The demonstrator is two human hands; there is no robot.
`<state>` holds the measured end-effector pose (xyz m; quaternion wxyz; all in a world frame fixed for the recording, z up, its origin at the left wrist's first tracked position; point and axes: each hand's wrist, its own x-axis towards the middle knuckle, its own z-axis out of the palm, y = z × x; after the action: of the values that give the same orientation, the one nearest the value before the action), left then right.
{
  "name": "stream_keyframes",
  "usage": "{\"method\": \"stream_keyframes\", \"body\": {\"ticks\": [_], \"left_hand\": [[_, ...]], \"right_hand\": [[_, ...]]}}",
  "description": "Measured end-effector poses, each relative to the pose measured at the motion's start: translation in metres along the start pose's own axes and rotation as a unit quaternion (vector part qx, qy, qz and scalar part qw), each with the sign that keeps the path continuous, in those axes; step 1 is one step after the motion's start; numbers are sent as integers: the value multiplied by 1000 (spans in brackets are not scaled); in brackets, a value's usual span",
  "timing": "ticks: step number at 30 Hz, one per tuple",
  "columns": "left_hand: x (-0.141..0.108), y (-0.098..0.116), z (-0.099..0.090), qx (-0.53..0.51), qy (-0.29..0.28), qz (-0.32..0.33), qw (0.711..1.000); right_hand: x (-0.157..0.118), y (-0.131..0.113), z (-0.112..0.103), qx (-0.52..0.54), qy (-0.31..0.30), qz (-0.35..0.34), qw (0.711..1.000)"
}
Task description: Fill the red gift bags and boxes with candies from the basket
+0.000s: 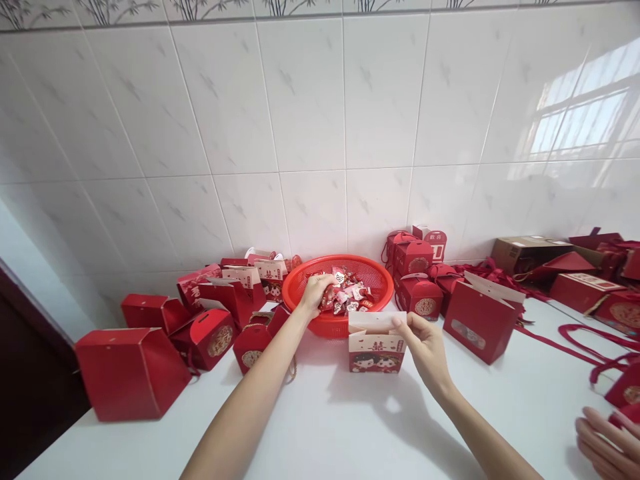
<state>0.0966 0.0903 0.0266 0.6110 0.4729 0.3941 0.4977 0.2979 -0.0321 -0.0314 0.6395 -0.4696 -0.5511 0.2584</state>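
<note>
My left hand (pixel 317 295) reaches into a red plastic basket (pixel 373 265), its fingers curled around some wrapped candies (pixel 345 293). More candies in red, pink and white wrappers lie in the basket beside it. Just in front of the basket, my right hand (pixel 425 343) pinches the raised white top flap of a small gift box (pixel 376 357) between thumb and fingers. The box is upright with its top open, and two cartoon figures show on its red and cream front. What lies inside it is hidden from this angle.
Several red gift boxes (pixel 135 373) stand on the white table (pixel 310 427) at left. More red boxes (pixel 425 297) are stacked behind, and an open-topped red box (pixel 477 320) stands right. Another person's hand (pixel 607 440) is at lower right, near red ribbons (pixel 595 333). A tiled wall bounds the back.
</note>
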Motion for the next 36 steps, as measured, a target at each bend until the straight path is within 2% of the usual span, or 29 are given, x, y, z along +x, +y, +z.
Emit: {"method": "stream_keyframes", "body": {"ticks": [5, 8, 11, 13, 16, 19, 22, 25, 29, 34, 36], "left_hand": [[-20, 12, 10, 32, -59, 90, 994], [-38, 23, 17, 76, -126, 166, 975], [-53, 32, 24, 168, -157, 204, 952], [-61, 33, 27, 249, -163, 241, 924], [-67, 30, 30, 343, -175, 323, 865], [-70, 25, 31, 378, -177, 404, 814], [-71, 23, 32, 387, -158, 454, 787], [-70, 24, 31, 393, -142, 468, 779], [-71, 27, 30, 387, -134, 469, 782], [-75, 29, 31, 426, -177, 398, 793], [-77, 28, 32, 437, -177, 383, 795]], "right_hand": [[2, 0, -2, -22, -8, -8, 1000], [2, -1, -2, -14, -1, -9, 1000], [1, -2, -1, 1, -10, 2, 1000], [0, -3, -1, 10, -13, 15, 1000], [0, -2, -1, 28, -11, 37, 999], [0, -1, -1, 35, -11, 40, 999], [0, -1, -1, 31, -13, 33, 999], [0, -2, 0, 31, -15, 31, 999], [-1, -3, 0, 32, -19, 21, 999], [-1, -4, 0, 26, -18, -3, 1000], [-1, -2, -1, 23, -20, -5, 1000]]}}
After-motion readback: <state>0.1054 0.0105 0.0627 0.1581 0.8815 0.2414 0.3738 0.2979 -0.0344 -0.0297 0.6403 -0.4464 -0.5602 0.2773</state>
